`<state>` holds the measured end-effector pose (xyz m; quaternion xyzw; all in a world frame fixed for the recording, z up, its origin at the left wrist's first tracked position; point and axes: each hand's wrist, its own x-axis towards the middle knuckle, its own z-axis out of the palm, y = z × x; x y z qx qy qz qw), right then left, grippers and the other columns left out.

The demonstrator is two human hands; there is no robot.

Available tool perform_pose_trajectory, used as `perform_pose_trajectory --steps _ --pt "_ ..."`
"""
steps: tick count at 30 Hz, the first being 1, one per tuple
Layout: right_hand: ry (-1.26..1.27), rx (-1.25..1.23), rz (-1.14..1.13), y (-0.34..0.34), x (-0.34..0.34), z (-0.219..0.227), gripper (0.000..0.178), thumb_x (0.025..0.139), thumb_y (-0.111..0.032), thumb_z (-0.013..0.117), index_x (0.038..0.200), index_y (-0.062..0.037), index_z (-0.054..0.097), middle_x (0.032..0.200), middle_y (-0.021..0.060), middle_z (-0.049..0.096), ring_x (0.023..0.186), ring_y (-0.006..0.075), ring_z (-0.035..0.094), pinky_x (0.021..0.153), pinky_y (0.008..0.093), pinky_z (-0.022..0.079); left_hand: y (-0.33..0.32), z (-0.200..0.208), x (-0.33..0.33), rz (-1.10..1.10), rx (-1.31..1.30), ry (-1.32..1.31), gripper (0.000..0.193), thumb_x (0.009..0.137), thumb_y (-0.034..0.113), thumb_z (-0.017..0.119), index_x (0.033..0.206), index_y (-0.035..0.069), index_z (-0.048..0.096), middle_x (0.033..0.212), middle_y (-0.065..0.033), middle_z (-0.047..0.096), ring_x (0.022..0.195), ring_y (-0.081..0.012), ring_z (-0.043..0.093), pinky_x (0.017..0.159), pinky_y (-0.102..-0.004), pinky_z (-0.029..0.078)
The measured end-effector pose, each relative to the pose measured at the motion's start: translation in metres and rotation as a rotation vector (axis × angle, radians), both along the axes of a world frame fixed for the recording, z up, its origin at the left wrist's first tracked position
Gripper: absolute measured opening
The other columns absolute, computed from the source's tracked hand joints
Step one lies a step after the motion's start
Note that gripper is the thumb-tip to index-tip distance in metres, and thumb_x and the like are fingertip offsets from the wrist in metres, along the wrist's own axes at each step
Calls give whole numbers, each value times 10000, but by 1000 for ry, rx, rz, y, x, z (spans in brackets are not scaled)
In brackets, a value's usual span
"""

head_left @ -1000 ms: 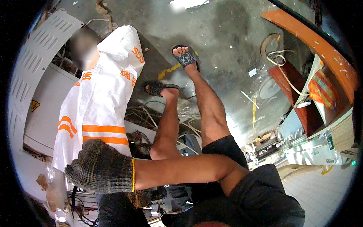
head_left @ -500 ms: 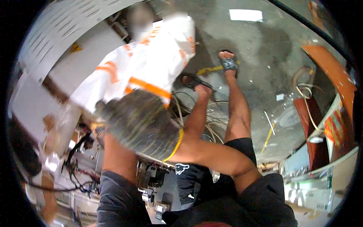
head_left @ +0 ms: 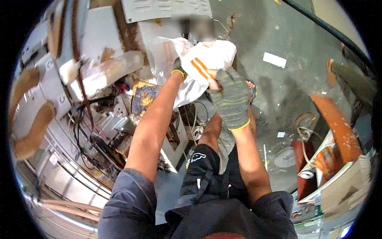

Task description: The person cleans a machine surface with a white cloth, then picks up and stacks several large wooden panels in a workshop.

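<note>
Our left hand (head_left: 179, 65) seems closed on the edge of the white sack (head_left: 195, 77), which lies beyond and right of the open machine (head_left: 109, 123). Our right hand (head_left: 230, 97) is at the sack's near right side — fingertips hidden, so we can't tell its grip. If we drag leftward, loose folds could snag on the machine's pale panel (head_left: 175, 153) (its corner juts out) and tear.

Got left hand (head_left: 180, 69), gloved, at white orange-striped material (head_left: 203, 54); right hand (head_left: 231, 98), gloved too, overlapping its lower right. Can see exposed machine parts (head_left: 114, 122) at left, white sheet (head_left: 274, 60) on floor (head_left: 288, 85), orange panel (head_left: 337, 126) far right.
</note>
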<state>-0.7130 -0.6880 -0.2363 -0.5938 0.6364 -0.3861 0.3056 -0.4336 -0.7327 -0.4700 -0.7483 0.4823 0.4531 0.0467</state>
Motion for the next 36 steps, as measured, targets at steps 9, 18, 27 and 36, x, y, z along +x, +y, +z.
perform_pose_trajectory --steps 9,18,27,36 --pt "-199 361 91 44 -8 73 406 791 -161 737 1177 -98 626 899 47 597 765 184 537 780 352 466 66 163 -19 169 -103 -212 369 870 173 523 1198 5 522 1173 -284 590 1085 -460 566 915 -483 460" --pt "-384 293 524 29 42 107 923 768 -416 775 1485 -46 326 1456 124 414 1323 240 419 1080 394 349 131 288 -1 582 -423 288 500 845 99 515 1334 6 472 1256 -259 560 1199 -363 529 1005 -399 416" --pt "-524 362 816 84 169 174 950 876 -796 276 1275 27 530 1260 146 560 1198 263 506 1036 404 379 274 431 -10 697 -795 392 757 826 164 670 1474 13 310 1331 -148 510 1274 -215 450 1090 -349 344" --pt "-685 649 1087 232 329 243 853 891 -731 380 1295 13 475 1235 130 497 1149 223 484 982 362 383 406 472 64 1241 -1028 -20 974 688 192 846 1424 46 225 1380 -163 413 1268 -251 446 1086 -402 368"
